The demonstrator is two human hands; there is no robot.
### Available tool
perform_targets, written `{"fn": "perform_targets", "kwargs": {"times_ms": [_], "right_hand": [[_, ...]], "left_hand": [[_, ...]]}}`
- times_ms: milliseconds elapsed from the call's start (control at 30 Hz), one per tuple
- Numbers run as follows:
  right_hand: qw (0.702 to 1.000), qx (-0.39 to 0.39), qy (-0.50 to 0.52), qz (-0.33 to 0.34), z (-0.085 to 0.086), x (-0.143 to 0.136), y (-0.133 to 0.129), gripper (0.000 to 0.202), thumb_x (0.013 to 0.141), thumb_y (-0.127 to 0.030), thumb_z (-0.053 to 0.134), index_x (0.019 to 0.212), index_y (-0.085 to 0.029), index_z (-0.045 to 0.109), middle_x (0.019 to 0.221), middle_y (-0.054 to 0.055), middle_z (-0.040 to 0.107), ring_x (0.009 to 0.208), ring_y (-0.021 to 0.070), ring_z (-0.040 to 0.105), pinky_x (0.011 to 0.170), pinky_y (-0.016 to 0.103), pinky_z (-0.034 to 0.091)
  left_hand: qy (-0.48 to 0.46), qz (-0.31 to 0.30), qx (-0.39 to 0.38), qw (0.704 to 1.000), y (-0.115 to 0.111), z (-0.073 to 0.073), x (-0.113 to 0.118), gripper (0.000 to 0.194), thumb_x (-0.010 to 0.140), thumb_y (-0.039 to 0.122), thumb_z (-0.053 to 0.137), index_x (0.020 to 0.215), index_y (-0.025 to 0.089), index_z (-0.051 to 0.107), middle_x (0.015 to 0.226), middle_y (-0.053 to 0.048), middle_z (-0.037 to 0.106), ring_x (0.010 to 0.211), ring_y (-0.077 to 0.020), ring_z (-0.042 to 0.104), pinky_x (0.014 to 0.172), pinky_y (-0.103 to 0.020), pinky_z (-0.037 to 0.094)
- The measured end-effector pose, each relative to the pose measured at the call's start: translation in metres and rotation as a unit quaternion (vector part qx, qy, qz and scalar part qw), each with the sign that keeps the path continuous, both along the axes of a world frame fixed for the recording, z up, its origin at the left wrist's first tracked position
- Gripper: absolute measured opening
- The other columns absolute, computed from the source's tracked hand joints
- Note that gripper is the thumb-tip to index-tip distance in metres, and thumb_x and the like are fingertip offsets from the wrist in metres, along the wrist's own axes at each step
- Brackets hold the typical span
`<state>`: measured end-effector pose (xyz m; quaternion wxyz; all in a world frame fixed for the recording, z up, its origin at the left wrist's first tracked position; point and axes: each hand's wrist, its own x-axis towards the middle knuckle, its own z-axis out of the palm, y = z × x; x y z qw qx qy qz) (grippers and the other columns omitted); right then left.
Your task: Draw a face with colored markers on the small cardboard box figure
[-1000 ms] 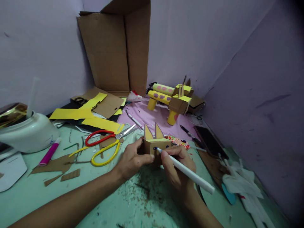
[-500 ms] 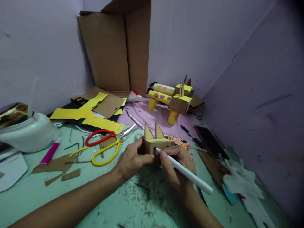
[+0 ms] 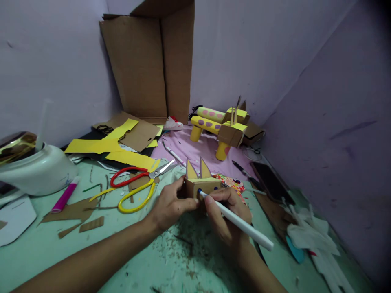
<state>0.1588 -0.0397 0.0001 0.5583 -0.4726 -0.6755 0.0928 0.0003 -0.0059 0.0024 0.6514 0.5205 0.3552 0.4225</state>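
Note:
A small cardboard box head (image 3: 192,188) with two upright pointed ears, yellow inside, is gripped at its left side by my left hand (image 3: 172,203), thumb along the lower front. My right hand (image 3: 230,211) holds a white marker (image 3: 244,228) in a pinch, its tip at the front of the box. Two dark blue dots show on that front, one beside the marker tip and one further right. The underside of the box is hidden.
Red and yellow scissors (image 3: 149,179) lie left of my hands. Behind stand yellow spotted cardboard animals (image 3: 232,132). A phone (image 3: 271,182) is at the right, a white pot (image 3: 45,171) and purple tube (image 3: 65,196) at the left. A tall carton (image 3: 140,65) leans on the wall.
The marker tip has shifted slightly off the left dot, down and to the right, so the dot shows more fully. My left hand and the box have stayed in place.

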Motion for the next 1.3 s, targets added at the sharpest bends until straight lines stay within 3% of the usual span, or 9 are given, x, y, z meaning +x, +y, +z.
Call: {"fn": "perform_targets", "kwargs": {"times_ms": [500, 733, 1033, 1300], "right_hand": [[0.999, 0.004, 0.047, -0.021, 0.0000, 0.0009, -0.0028, 0.014, 0.086, -0.026, 0.064, 0.074, -0.021, 0.060, 0.062, -0.002, 0.068, 0.050, 0.0135, 0.063, 0.047, 0.022, 0.049], [0.999, 0.015, 0.038, -0.020, 0.0041, -0.0015, -0.0018, 0.016, 0.085, -0.026, 0.064, 0.070, -0.021, 0.060, 0.054, -0.003, 0.065, 0.045, 0.0132, 0.060, 0.044, 0.021, 0.047], [1.000, -0.014, 0.022, -0.010, -0.0034, 0.0026, -0.0022, 0.016, 0.089, -0.028, 0.063, 0.075, -0.021, 0.060, 0.054, -0.004, 0.062, 0.041, 0.0106, 0.056, 0.039, 0.019, 0.041], [1.000, -0.009, 0.015, -0.011, 0.0033, 0.0005, -0.0010, 0.016, 0.088, -0.027, 0.063, 0.073, -0.021, 0.060, 0.054, -0.005, 0.064, 0.042, 0.0107, 0.059, 0.041, 0.019, 0.044]], "left_hand": [[0.011, 0.004, 0.008, 1.000, -0.0010, 0.0013, -0.0004, 0.053, 0.067, 0.022, 0.072, 0.118, 0.015, 0.063, 0.116, -0.009, 0.073, 0.112, -0.0339, 0.064, 0.097, -0.042, 0.050], [0.014, 0.009, 0.004, 1.000, -0.0011, 0.0011, 0.0003, 0.051, 0.068, 0.022, 0.072, 0.118, 0.016, 0.063, 0.113, -0.009, 0.073, 0.111, -0.0342, 0.065, 0.096, -0.043, 0.050], [0.024, 0.013, 0.001, 1.000, -0.0011, 0.0024, 0.0007, 0.050, 0.066, 0.024, 0.072, 0.114, 0.015, 0.064, 0.111, -0.010, 0.073, 0.108, -0.0363, 0.064, 0.096, -0.046, 0.050], [0.020, 0.009, 0.009, 1.000, -0.0010, -0.0008, 0.0003, 0.048, 0.067, 0.023, 0.071, 0.115, 0.017, 0.064, 0.110, -0.009, 0.073, 0.109, -0.0352, 0.064, 0.096, -0.045, 0.050]]}}
